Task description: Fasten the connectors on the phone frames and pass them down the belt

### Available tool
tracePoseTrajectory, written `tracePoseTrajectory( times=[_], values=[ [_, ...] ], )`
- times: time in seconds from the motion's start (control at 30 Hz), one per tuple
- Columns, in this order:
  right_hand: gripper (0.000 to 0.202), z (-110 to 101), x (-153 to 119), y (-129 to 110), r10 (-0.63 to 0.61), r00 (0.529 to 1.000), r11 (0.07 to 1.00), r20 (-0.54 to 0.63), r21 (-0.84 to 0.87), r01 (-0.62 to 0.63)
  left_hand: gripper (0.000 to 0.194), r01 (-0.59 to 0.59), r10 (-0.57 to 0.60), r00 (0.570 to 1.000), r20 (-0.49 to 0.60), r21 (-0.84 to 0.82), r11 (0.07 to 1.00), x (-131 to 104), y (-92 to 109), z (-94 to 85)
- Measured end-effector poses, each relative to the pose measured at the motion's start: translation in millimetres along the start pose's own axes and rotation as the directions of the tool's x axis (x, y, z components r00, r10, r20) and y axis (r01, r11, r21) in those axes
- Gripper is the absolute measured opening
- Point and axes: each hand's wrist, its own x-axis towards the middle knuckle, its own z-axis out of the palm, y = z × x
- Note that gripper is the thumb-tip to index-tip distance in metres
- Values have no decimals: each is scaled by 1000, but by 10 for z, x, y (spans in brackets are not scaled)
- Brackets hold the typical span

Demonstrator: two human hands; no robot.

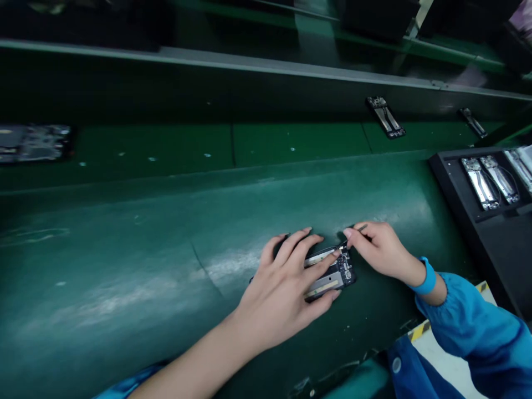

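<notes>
An opened phone (347, 269) lies on the green mat, its inner circuit parts and silver strips facing up. Over it spreads my left hand (285, 277), gripping it with the thumb along the near side and the fingers across the top and far side. My left palm covers much of the phone. At the phone's right end, my right hand (381, 250) pinches a thin dark tool (363, 227), whose exact kind I cannot make out. Its lower end reaches the phone's far right corner, close to my left index fingertip.
A black tray (451, 191) with several phone frames (480, 184) stands at the right. On the strip behind the mat lie opened phones at the far left (45, 143), right of centre (385, 116) and far right (472, 123). A metal rail (249, 65) runs across the back.
</notes>
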Motion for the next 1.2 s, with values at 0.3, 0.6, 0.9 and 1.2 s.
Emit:
tracePoseTrajectory(
  times=[0.3,0.6,0.9,1.2],
  values=[
    [30,-145,317,-239,422,717,875,555,-42,-482,36,-100,108,990,-87,96,990,-18,26,40],
    [36,-87,390,-320,451,647,844,615,-59,-533,35,-37,37,999,-33,-12,999,10,-110,-204],
    [30,-76,362,-168,438,628,831,643,-23,-556,23,248,-130,921,366,-297,922,-1,-708,-619],
    [29,-66,368,-177,452,625,829,636,-40,-558,19,270,-150,920,361,-311,911,32,-642,-582]
  ],
)
